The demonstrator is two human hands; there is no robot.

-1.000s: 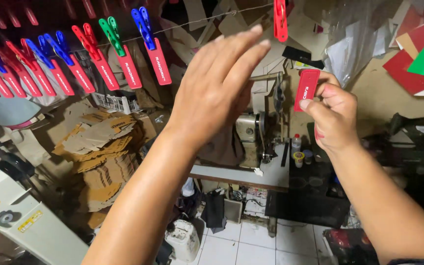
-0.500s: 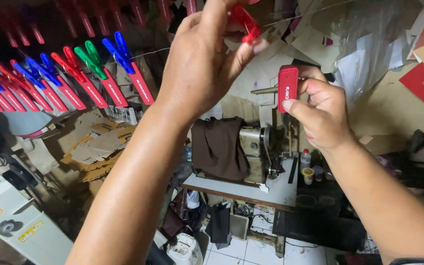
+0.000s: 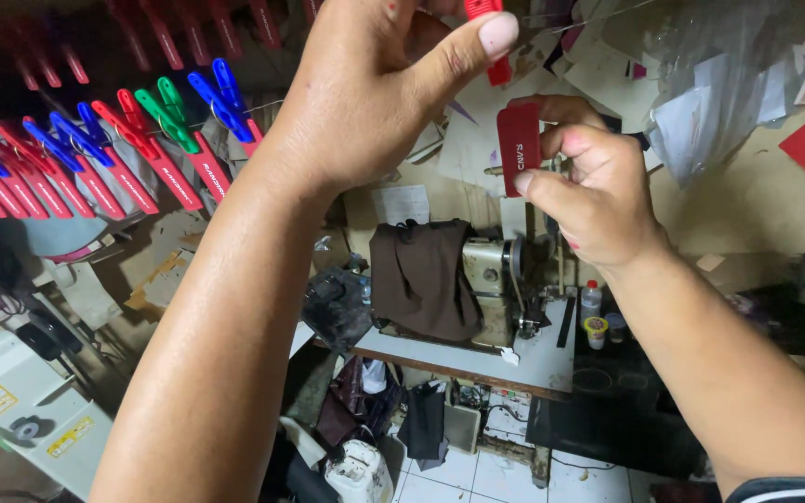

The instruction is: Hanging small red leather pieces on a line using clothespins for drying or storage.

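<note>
Left hand (image 3: 365,102): raised to the top edge of the view, fingers curled and thumb stretched out; a red plastic clothes peg (image 3: 488,37) is pinched at its upper end between thumb and fingers, on a thin line strung overhead.
Right hand (image 3: 589,191): held just below and to the right of the left hand, fingers closed narrowly around a flat red rectangular tag with white lettering (image 3: 518,147), which is gripped upright by its lower edge between thumb and forefinger.
Tag position: just beneath the red peg, close to it; whether the two touch cannot be told.
Hanging row (image 3: 156,140): red, blue and green pegs, each with a red tag clipped below, are seen along the line at the left, well apart from the hands.
Below the hands: a cream sewing machine (image 3: 491,279), half draped with a brown cloth (image 3: 421,279), is set on a pale worktable (image 3: 533,359); small bottles (image 3: 593,312) are stood at its right.
</note>
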